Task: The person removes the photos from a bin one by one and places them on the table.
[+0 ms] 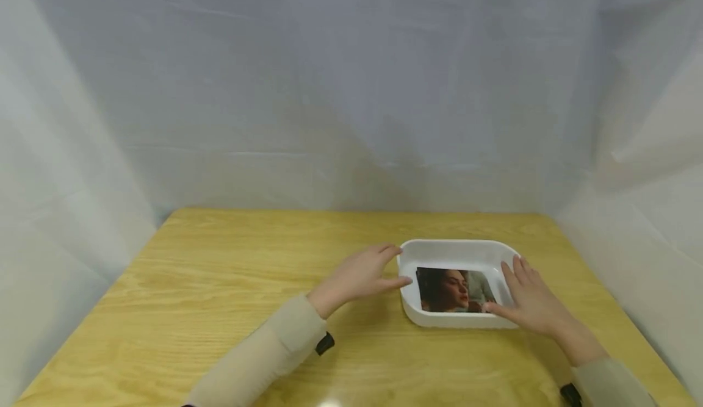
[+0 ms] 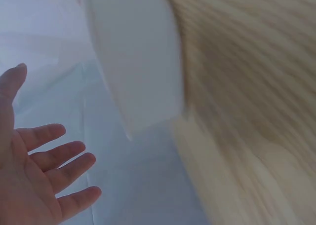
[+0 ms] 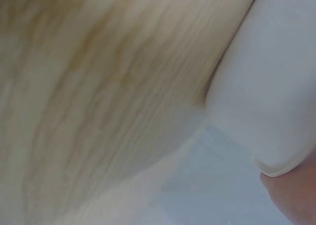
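Note:
A white, round-cornered tray (image 1: 458,320) sits on the right half of the table, and inside it lies a picture card (image 1: 451,290) showing a face. My left hand (image 1: 354,277) is at the tray's left end, thumb and fingers spread. In the left wrist view its fingers (image 2: 71,173) are apart, beside the tray's outer wall (image 2: 140,62). At the right end, my right hand (image 1: 531,302) lies over the rim with fingers extended, its thumb above the card's lower right corner. The right wrist view shows part of that hand (image 3: 295,193) against the tray's lip (image 3: 281,168).
A wood-grain table (image 1: 219,285) carries the tray, which stands nearer the right edge. Pale sheeting (image 1: 351,90) hangs behind the table and along both sides. Dark straps (image 1: 325,343) show at the wrists below the light sleeves (image 1: 274,346).

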A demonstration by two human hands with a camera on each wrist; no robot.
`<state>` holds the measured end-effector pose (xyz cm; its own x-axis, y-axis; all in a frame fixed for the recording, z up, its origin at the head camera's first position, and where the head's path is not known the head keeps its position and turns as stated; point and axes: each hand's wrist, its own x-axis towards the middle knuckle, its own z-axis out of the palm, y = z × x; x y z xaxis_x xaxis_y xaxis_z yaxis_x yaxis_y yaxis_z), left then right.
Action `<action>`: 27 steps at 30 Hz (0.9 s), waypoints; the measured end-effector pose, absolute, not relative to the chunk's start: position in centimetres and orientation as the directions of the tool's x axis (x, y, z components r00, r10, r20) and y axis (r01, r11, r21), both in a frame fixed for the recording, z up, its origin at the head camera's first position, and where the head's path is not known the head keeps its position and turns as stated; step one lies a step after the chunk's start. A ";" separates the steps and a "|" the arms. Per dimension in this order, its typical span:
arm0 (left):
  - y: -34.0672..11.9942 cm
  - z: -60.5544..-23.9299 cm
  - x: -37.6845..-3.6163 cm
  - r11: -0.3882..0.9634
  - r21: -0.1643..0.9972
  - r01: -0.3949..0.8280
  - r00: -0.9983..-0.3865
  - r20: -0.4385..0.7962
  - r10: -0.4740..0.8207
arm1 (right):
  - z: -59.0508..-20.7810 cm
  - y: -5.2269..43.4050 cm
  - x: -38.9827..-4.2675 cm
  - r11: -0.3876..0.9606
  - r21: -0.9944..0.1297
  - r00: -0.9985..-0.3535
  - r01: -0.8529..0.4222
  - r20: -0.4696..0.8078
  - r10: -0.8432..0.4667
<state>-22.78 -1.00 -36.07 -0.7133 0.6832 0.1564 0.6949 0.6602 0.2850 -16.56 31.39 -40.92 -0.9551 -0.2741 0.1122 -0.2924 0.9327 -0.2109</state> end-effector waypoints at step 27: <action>9.7 -40.4 -27.2 0.607 0.270 0.748 -0.643 0.066 0.763 | -40.9 29.9 -16.9 0.941 -0.171 -0.955 -0.291 0.110 -0.276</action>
<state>-27.18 9.66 -40.37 -0.6429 0.7631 0.0658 0.7478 0.6067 0.2696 -16.94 29.90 -40.86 -0.9550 -0.2755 0.1097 -0.2911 0.9414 -0.1705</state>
